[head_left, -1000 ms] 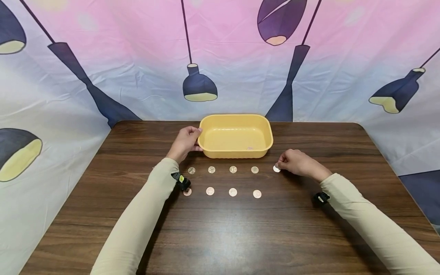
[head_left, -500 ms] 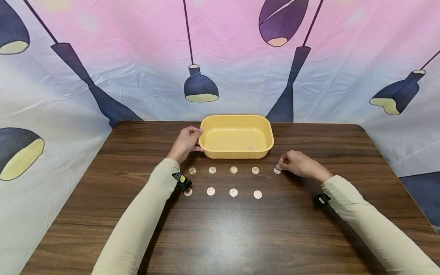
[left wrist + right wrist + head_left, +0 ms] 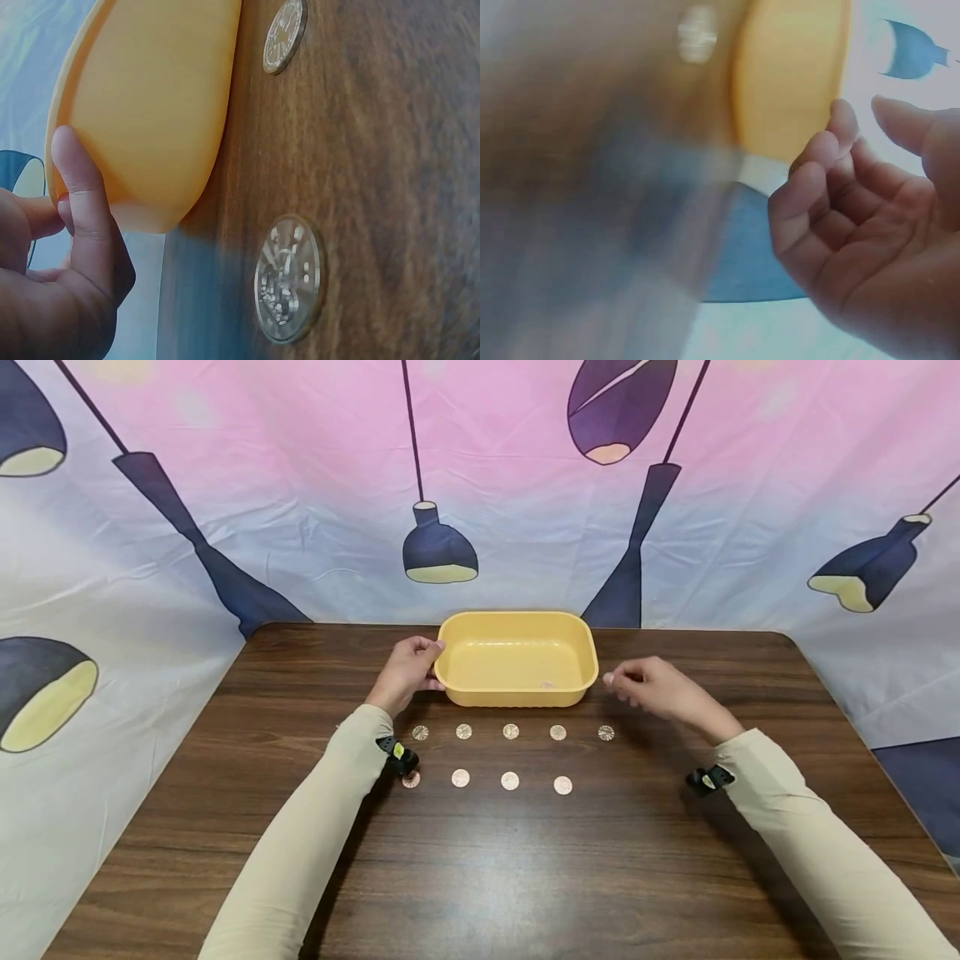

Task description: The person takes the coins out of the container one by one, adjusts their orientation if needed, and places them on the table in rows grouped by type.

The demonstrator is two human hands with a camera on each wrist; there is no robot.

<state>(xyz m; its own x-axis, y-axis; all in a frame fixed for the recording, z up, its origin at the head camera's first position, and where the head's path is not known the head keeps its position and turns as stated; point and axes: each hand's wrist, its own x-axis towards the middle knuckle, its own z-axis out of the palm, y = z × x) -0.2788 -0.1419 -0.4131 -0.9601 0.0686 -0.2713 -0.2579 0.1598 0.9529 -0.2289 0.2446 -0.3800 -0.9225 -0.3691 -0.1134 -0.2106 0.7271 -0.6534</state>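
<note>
My left hand (image 3: 405, 672) pinches the left rim of a yellow plastic tub (image 3: 517, 698); the left wrist view shows the thumb (image 3: 81, 176) laid over the edge. Inside the tub a small pinkish coin (image 3: 547, 685) lies near the front wall. My right hand (image 3: 658, 689) hovers right of the tub with nothing in it. In the right wrist view its fingers (image 3: 799, 199) are loosely bent, the thumb apart from them. Just below it on the table rests a gold-coloured coin (image 3: 606, 733), the rightmost of a row.
Several gold-coloured coins (image 3: 511, 732) form a row before the tub on the dark wooden table (image 3: 480, 893). Nearer, several copper-coloured coins (image 3: 510, 781) make a second row, the leftmost partly behind the left wrist camera (image 3: 402, 762). A lamp-printed cloth (image 3: 525, 527) hangs behind.
My right hand has let go of the rightmost coin, leaving it flat on the table, and has risen up and away from it. The left hand keeps its grip on the tub.
</note>
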